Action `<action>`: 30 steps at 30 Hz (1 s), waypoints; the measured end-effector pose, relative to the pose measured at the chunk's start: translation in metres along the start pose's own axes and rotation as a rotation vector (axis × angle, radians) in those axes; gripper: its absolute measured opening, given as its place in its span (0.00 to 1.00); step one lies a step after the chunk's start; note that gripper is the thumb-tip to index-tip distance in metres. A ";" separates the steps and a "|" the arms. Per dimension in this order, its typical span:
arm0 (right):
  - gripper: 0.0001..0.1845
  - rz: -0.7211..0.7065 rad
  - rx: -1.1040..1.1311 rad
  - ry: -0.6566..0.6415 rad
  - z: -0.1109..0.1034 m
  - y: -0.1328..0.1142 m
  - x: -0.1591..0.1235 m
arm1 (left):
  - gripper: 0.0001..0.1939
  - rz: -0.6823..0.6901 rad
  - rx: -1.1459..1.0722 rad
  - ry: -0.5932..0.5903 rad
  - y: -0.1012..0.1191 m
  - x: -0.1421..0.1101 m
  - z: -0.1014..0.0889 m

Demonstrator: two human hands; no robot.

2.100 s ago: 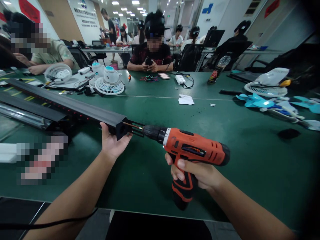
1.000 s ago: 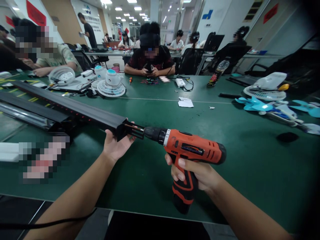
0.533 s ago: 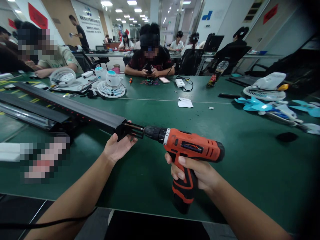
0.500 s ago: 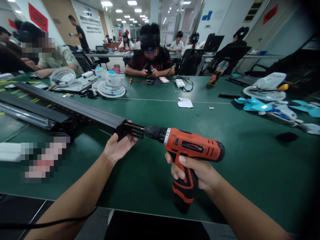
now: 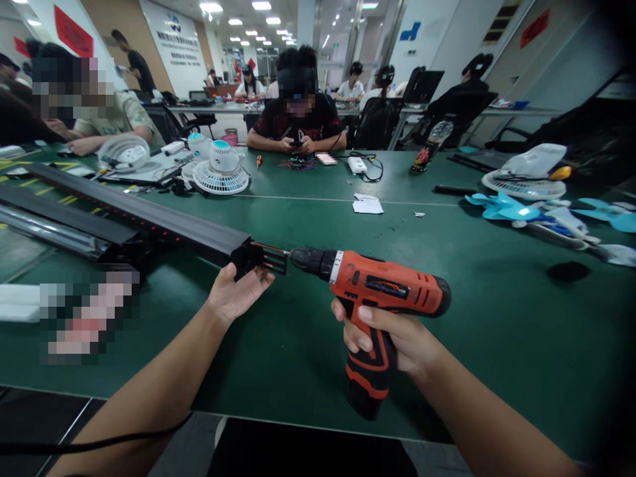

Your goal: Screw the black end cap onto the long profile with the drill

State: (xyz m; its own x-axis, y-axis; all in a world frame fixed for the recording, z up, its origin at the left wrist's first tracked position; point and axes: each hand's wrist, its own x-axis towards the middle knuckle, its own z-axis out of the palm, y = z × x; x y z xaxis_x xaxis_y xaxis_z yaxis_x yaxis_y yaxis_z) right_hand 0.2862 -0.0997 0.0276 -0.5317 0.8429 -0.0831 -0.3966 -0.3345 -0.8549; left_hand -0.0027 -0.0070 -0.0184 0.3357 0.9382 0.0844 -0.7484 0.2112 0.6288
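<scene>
Your right hand is gripping an orange-and-black cordless drill (image 5: pixel 390 286) by its handle. Your left hand (image 5: pixel 238 291), apart from it, is supporting the near end of a long black bar (image 5: pixel 169 215) from below, fingers uncurled. The bit (image 5: pixel 272 248) is pointing past a slotted bracket (image 5: pixel 278 264) into that end, its tip hidden. It could slip if the drill tilts or your loose palm lets the bar roll. Beyond, a white fan grille (image 5: pixel 222 179) is lying on the green table (image 5: pixel 298 371).

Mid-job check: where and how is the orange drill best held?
Probably the drill is best held by its pistol grip, coming from the right. The grip slopes down below the body, while the chuck points left toward the long black bar. The right hand is wrapped around that grip.
</scene>
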 end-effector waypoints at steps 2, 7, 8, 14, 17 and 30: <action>0.18 0.022 -0.019 -0.012 0.001 0.001 0.000 | 0.39 -0.007 -0.003 0.018 0.000 0.000 -0.002; 0.18 0.030 -0.023 -0.028 0.003 0.002 0.000 | 0.37 -0.005 -0.011 0.037 -0.001 0.000 -0.002; 0.18 0.029 -0.020 -0.024 0.003 0.002 0.000 | 0.36 -0.005 -0.014 0.036 -0.001 0.000 -0.002; 0.18 0.017 -0.029 -0.015 0.001 0.002 -0.001 | 0.35 -0.009 -0.004 0.024 -0.002 0.000 -0.001; 0.18 0.026 -0.039 -0.014 0.000 0.002 0.000 | 0.36 -0.001 -0.011 0.023 -0.002 0.000 -0.002; 0.19 0.048 -0.028 -0.015 -0.001 0.003 0.000 | 0.35 -0.005 -0.041 0.020 -0.003 0.001 -0.003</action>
State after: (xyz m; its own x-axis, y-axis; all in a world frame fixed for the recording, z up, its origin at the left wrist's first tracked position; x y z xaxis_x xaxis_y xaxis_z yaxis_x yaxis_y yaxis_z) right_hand 0.2856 -0.1000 0.0249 -0.5607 0.8197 -0.1168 -0.3494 -0.3622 -0.8642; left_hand -0.0017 -0.0064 -0.0230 0.3285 0.9422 0.0659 -0.7694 0.2265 0.5972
